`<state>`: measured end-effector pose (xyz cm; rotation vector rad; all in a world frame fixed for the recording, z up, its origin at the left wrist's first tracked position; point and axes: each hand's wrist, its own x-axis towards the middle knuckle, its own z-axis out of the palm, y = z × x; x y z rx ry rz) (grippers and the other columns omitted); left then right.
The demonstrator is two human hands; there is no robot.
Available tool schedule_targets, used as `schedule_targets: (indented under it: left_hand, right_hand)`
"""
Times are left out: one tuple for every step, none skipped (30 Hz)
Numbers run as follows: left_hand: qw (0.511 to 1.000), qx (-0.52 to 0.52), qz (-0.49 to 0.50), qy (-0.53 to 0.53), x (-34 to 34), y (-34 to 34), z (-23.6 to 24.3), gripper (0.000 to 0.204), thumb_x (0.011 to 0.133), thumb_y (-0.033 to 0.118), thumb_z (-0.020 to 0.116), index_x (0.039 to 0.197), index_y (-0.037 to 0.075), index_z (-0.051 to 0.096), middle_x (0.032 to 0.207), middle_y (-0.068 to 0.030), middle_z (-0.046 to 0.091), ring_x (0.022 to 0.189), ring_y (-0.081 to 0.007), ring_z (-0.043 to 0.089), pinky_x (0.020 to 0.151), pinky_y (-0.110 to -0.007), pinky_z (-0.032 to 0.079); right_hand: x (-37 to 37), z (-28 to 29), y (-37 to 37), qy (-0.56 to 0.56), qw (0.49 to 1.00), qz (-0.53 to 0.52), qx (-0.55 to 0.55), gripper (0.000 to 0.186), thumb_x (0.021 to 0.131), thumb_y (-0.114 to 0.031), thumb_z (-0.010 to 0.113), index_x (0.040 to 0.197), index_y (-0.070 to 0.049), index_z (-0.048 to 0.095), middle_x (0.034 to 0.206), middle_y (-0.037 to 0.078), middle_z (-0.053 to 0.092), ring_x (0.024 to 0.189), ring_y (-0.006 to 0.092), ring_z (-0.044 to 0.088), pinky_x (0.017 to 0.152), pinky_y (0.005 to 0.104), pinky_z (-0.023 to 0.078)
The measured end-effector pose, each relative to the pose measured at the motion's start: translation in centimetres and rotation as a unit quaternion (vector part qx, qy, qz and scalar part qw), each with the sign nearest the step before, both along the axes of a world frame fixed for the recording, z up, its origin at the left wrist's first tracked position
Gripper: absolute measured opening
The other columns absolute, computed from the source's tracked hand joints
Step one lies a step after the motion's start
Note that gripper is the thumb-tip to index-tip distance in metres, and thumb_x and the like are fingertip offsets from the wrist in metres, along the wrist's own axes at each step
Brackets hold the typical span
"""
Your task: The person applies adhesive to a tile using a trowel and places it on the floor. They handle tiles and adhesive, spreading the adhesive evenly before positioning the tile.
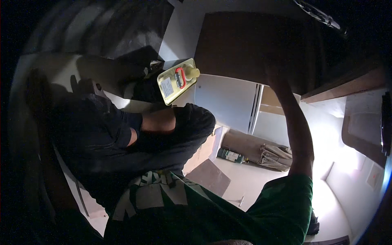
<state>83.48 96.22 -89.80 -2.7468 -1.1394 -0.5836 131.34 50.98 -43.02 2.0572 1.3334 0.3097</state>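
Note:
My right arm reaches up to a dark brown panel [241,45], where my right hand [278,69] lies in deep shadow at its lower right part. Its fingers are lost in the dark, so whether it holds anything is hidden. At the far left, my left hand [37,87] is a dim shape near a pale surface [61,65], its fingers not readable. A yellowish rectangular can [168,86] with a red handle [180,77] and a round cap [192,73] is tilted just beyond my bent knee, apart from both hands.
Under the panel is a pale board [228,102]. A green cylinder [230,155] lies beside a brown roll with crumpled cloth [277,157]. A square brown board [210,177] rests on the floor. A wooden ledge [347,86] juts out at right, near a glaring light.

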Motion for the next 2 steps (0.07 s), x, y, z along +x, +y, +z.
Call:
schedule_targets:
  left_hand:
    - [1.0, -0.008, -0.018, -0.009, 0.85, -0.07, -0.17, 0.046, 0.1, 0.033, 0.043, 0.135, 0.003, 0.043, 0.141, -0.0186, 0.043, 0.131, -0.0374, 0.04, 0.1, -0.055, 0.036]
    - [0.999, -0.015, -0.027, -0.013, 1.07, 0.06, -0.1, 0.044, 0.1, 0.033, 0.043, 0.136, 0.006, 0.043, 0.142, -0.017, 0.042, 0.132, -0.0363, 0.039, 0.102, -0.053, 0.036]
  right_hand:
    - [-0.49, -0.36, -2.37, -0.013, 1.0, 0.027, -0.005, 0.048, 0.088, -0.008, 0.054, 0.136, -0.011, 0.049, 0.132, 0.024, 0.051, 0.117, 0.0412, 0.051, 0.103, 0.0533, 0.037]
    - [-1.05, -0.57, -2.61, -0.023, 0.998, 0.006, -0.05, 0.049, 0.088, -0.009, 0.056, 0.136, -0.012, 0.049, 0.133, 0.024, 0.051, 0.12, 0.0405, 0.049, 0.105, 0.0533, 0.035]
